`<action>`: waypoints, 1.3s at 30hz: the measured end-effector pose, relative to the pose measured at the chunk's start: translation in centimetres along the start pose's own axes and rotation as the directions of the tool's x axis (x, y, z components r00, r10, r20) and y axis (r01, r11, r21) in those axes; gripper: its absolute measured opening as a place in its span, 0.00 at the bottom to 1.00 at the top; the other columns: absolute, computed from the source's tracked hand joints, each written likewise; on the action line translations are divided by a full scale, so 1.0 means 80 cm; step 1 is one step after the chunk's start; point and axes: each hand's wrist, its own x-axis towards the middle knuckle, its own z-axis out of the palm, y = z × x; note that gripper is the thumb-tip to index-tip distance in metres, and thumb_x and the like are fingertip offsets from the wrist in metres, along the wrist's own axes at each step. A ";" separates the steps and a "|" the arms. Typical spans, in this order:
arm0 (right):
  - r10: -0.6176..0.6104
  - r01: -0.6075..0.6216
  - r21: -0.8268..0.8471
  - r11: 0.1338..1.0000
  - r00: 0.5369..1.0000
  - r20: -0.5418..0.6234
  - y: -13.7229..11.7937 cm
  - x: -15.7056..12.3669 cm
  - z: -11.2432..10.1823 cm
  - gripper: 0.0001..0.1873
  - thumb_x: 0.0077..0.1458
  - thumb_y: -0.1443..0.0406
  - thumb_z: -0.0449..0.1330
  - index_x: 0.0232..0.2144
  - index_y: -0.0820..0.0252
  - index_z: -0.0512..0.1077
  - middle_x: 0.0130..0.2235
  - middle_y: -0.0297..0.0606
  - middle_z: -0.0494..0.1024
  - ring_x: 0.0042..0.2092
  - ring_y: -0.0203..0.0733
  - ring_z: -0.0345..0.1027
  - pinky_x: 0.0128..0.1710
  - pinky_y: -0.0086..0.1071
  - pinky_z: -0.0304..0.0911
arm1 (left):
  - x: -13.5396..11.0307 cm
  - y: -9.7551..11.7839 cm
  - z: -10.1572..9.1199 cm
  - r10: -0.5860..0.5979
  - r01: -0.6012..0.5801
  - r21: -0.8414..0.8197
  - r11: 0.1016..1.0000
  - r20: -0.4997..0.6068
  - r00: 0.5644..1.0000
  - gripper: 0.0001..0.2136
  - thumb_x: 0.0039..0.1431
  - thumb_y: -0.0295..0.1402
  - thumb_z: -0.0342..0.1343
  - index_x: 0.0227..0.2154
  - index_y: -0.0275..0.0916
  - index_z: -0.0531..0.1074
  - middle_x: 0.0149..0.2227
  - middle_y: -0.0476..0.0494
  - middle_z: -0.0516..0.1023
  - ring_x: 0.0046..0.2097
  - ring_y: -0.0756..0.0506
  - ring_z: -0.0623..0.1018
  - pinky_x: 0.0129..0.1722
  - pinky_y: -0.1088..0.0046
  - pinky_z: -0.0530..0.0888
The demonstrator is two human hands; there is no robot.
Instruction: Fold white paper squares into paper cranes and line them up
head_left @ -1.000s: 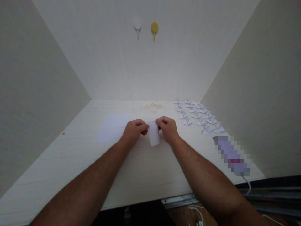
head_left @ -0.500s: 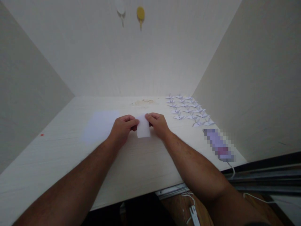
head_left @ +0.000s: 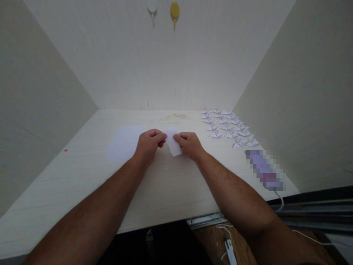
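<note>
Between my two hands, over the middle of the table, is a small white piece of paper (head_left: 174, 147), tilted with its lower end toward the right. My left hand (head_left: 151, 144) pinches its upper left corner between thumb and fingers. Gripping its right side, my right hand (head_left: 190, 144) has the thumb on top; the fingers beneath are partly hidden. A larger pale sheet of paper (head_left: 122, 141) lies flat on the table just left of my left hand.
Several folded paper cranes (head_left: 227, 125) stand in rows at the back right. Nearer me lies a pixelated, phone-like device (head_left: 263, 170) with a white cable (head_left: 281, 202). Walls enclose the table (head_left: 171, 191) at the back and sides. A power strip (head_left: 230, 251) rests on the floor.
The small paper has turned, its lower end swinging to the right, and my left hand now pinches nearer its top corner. The whole view has shifted slightly.
</note>
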 end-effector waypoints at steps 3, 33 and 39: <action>0.030 -0.028 -0.053 0.998 0.999 0.036 0.001 -0.001 -0.001 0.23 0.50 0.47 0.59 0.19 0.60 0.69 0.19 0.28 0.60 0.22 0.31 0.50 0.22 0.29 0.46 | 0.002 -0.002 -0.001 -0.003 0.003 -0.035 0.999 -0.014 1.000 0.09 0.43 0.32 0.64 0.17 0.37 0.69 0.17 0.52 0.68 0.21 0.54 0.65 0.22 0.77 0.63; 0.133 -0.092 -0.337 0.937 0.986 0.100 0.001 -0.001 0.004 0.20 0.63 0.58 0.53 0.21 0.60 0.70 0.19 0.33 0.73 0.19 0.31 0.64 0.23 0.26 0.57 | 0.009 -0.007 -0.005 -0.034 0.002 -0.115 0.993 -0.274 0.961 0.06 0.44 0.29 0.63 0.21 0.37 0.69 0.21 0.50 0.72 0.23 0.51 0.73 0.22 0.74 0.73; 0.066 -0.007 -0.417 0.909 0.990 0.127 0.000 -0.002 -0.004 0.26 0.63 0.52 0.50 0.19 0.60 0.70 0.17 0.32 0.70 0.20 0.32 0.62 0.26 0.28 0.57 | 0.009 -0.006 -0.007 -0.005 -0.026 -0.110 0.994 -0.270 0.963 0.05 0.46 0.30 0.62 0.23 0.36 0.70 0.22 0.49 0.73 0.23 0.50 0.73 0.22 0.74 0.73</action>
